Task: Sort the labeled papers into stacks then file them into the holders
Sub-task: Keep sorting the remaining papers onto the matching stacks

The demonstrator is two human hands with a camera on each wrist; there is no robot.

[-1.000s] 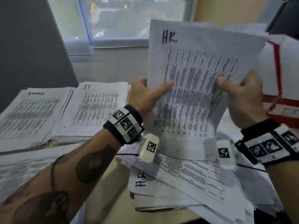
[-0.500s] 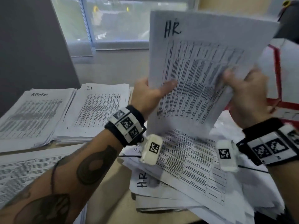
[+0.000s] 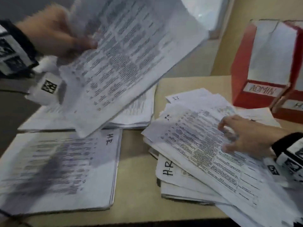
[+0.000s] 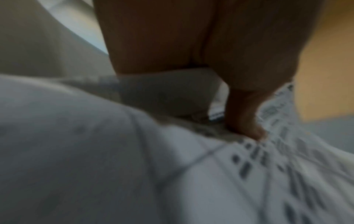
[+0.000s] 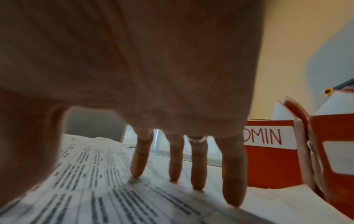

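Nearest the table's [image 3: 139,202] front edge on the left lies a squared stack marked H.R [image 3: 62,169] (its top sheet blurred by motion). At the front right corner a loose, fanned pile [image 3: 205,161] of printed sheets spreads out, one lower sheet in it also marked H.R. The right hand [image 3: 242,136] rests on top of this pile with fingers [image 5: 198,166] spread and fairly straight, tips touching the top sheet and gripping nothing; a ring sits on one finger.

Above the H.R stack the left hand [image 3: 54,35] holds a held sheaf [image 3: 131,59] of printed pages in the air, tilted, its lower corner hanging just over the stack's far edge. In the left wrist view the thumb [image 4: 243,115] presses down on the paper; the other fingers are hidden behind it, apparently pinching from below.

Farther back, under the sheaf, another stack [image 3: 136,112] lies toward the table's far edge. At the far right corner stand two red holders: one labelled ADMIN [image 3: 262,63] with white paper upright inside it, and a second holder [image 3: 291,107] touching it, its label cut off.
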